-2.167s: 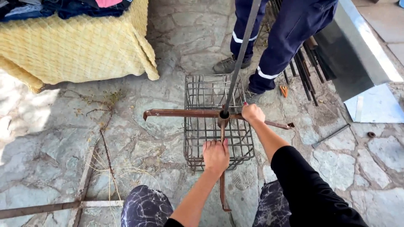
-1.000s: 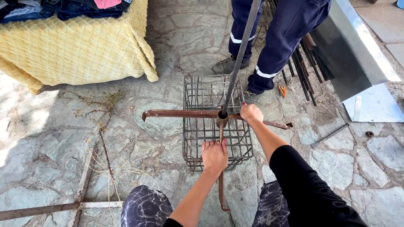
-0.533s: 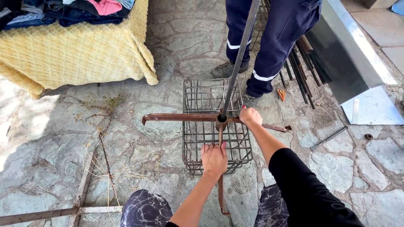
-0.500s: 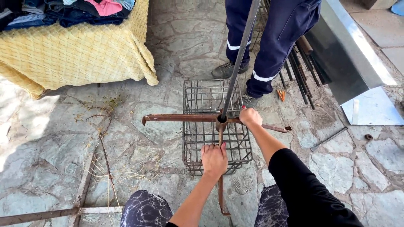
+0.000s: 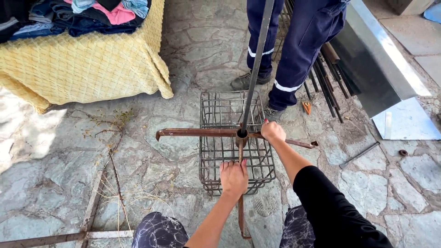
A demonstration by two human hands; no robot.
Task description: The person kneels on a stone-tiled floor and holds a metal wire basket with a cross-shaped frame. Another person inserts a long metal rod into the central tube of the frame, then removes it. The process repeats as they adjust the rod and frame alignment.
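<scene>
Head view: little has changed; one rusty cross-shaped stand stays over one wire crate. Left hand clasps its near arm, right hand its right arm.

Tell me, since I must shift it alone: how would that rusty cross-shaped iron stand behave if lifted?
The cross stand looks like solid rusty bar, so probably stiff and heavy. With the tall pole in its hub it seems top-heavy, apt to tip. The rust that both hands, left and right, grip should resist slipping.
</scene>
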